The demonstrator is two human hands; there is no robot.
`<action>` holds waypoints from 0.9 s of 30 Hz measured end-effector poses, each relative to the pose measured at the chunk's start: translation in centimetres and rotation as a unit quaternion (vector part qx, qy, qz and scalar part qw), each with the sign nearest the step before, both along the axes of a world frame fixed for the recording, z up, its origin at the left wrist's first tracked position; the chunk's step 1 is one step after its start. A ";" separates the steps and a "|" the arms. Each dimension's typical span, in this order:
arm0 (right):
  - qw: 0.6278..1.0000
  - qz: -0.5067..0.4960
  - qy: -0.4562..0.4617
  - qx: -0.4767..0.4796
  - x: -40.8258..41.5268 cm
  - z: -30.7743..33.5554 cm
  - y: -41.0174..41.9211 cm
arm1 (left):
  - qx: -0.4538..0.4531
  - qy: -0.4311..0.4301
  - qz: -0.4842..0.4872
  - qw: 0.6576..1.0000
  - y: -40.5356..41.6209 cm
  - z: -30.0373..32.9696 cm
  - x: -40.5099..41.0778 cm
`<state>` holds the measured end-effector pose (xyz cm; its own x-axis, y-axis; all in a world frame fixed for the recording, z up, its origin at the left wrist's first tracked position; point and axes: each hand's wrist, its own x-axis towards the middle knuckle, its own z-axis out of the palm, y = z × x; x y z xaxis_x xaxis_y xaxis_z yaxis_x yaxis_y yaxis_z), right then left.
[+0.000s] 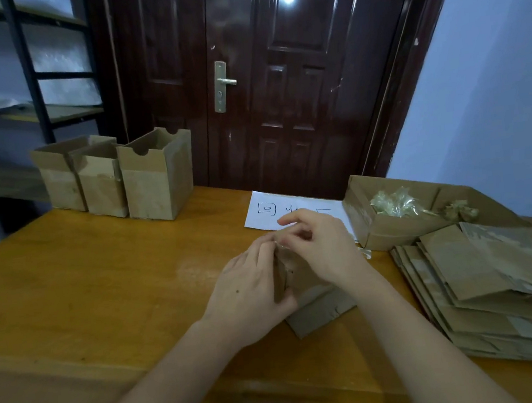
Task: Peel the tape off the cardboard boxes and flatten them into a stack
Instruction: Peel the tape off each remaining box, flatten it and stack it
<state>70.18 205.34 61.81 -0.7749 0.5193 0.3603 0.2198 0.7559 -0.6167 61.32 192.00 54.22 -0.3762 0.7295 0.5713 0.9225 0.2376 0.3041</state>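
The cardboard box (312,298) sits mid-table toward the near edge, left hand (251,289) gripping its side, right hand (323,248) pinching at tape on its top. Peeling is on; next, strip it clean, flatten, add to the stack (500,290) at the right edge.

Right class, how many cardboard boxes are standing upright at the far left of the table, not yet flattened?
3, in a row: left box, middle box, right box, the nearest. Another may hide behind them.
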 end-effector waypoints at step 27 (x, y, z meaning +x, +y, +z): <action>0.996 -0.077 -0.047 0.015 1.4 -0.4 2.5 | 0.035 0.067 0.091 0.993 2.6 0.5 0.8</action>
<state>71.61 207.82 61.41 -0.7179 0.6249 0.3068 0.3909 0.7266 -0.5650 62.10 194.60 54.70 -0.4165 0.6132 0.6712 0.8990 0.3878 0.2036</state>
